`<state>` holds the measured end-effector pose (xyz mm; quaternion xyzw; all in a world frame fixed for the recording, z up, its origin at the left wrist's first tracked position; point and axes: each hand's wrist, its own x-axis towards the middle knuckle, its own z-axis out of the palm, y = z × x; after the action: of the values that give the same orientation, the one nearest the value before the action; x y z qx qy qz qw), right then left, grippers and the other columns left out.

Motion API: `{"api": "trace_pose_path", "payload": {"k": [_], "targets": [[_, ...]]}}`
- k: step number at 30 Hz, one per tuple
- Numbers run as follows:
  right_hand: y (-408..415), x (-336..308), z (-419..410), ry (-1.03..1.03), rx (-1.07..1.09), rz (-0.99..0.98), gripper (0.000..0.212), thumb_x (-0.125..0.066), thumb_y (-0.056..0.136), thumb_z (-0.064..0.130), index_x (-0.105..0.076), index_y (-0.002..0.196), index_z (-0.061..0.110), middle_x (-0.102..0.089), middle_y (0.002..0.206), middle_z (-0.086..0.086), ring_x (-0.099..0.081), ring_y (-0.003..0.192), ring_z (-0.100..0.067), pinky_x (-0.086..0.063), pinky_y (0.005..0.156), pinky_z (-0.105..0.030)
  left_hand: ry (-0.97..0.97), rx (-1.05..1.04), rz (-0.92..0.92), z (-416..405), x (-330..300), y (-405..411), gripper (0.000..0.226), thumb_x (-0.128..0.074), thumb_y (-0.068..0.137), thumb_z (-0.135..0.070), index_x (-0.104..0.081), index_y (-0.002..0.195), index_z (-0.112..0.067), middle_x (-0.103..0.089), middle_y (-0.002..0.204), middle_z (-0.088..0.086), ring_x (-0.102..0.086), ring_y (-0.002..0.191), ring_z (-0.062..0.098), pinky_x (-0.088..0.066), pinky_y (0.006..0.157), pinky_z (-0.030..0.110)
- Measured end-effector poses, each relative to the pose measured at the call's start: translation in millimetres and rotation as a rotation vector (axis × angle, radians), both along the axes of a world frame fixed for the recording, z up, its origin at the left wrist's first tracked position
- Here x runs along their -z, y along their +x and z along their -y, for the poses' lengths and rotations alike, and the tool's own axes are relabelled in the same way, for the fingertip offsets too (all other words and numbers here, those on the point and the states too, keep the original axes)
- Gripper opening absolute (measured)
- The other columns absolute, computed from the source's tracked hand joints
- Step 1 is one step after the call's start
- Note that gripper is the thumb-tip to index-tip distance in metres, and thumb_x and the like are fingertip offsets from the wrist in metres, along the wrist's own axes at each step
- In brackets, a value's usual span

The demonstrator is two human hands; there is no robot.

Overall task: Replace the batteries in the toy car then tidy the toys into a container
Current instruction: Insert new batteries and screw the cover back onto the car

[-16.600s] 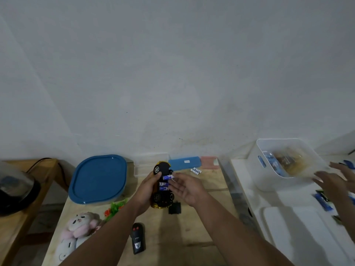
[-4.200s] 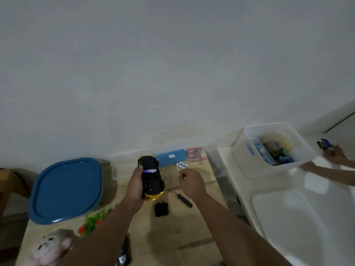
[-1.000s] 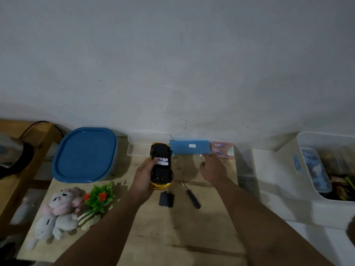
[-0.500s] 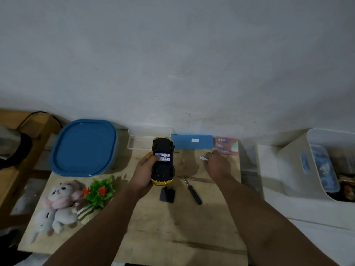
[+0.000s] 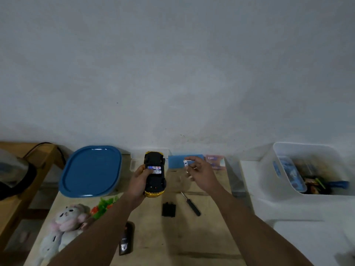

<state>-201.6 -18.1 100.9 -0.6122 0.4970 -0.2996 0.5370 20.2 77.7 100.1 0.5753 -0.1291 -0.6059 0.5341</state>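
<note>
1. Two bare hands worked over a pale wooden table (image 5: 146, 237) pushed against a grey wall, and I watched from a head camera looking down.
2. My left hand (image 5: 138, 182) was wrapped around the toy car (image 5: 155, 174), fingers and thumb clamped on its sides. The yellow-and-black car was held upside down above the table, underside up, which I judged kept the open battery bay facing me.
3. One battery (image 5: 153, 167) with a blue, white and red label showed in the bay, under my left thumb.
4. My right hand (image 5: 199, 174) hovered just right of the car, thumb and forefinger pinching a small white battery (image 5: 185, 162). I judged it was the next cell to go in.
5. Below the car lay the black battery cover (image 5: 169, 209) and, just right of it, a small black-handled screwdriver (image 5: 191, 204), both set within easy reach for closing up.
6. At the table's left edge sat a plush toy (image 5: 63, 225) and a green toy plant (image 5: 104, 206); a black remote control (image 5: 125, 239) lay near my left forearm. These looked not yet tidied.
7. At the back left stood a container with a blue lid (image 5: 90, 170); a blue box (image 5: 177, 161) sat by the wall.
8. Far right, a white bin (image 5: 269, 181) on a white surface held assorted items I could not make out.
</note>
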Motion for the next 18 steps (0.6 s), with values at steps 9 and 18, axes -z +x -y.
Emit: {"api": "trace_pose_path", "payload": {"k": [9, 18], "targets": [[62.2, -75.2, -66.4, -0.094, 0.099, 0.171, 0.019, -0.076, 0.088, 0.006, -0.066, 0.103, 0.007, -0.075, 0.076, -0.008, -0.070, 0.068, -0.013, -0.054, 0.059, -0.027, -0.101, 0.042, -0.088, -38.1, -53.4, 23.7, 0.048, -0.055, 0.097, -0.033, -0.062, 0.136, -0.006, -0.073, 0.108, 0.022, -0.072, 0.088, 0.034, -0.061, 0.072, 0.041], [130.2, -82.4, -129.1, -0.238, 0.259, 0.163, 0.014, -0.083, 0.082, 0.018, -0.072, 0.090, 0.017, -0.076, 0.081, 0.003, -0.073, 0.079, -0.007, -0.059, 0.072, -0.023, -0.162, 0.056, -0.159, -67.6, -71.5, 32.3, 0.051, -0.034, 0.111, -0.044, -0.068, 0.126, -0.010, -0.080, 0.105, 0.013, -0.078, 0.090, 0.025, -0.061, 0.072, 0.036]]}}
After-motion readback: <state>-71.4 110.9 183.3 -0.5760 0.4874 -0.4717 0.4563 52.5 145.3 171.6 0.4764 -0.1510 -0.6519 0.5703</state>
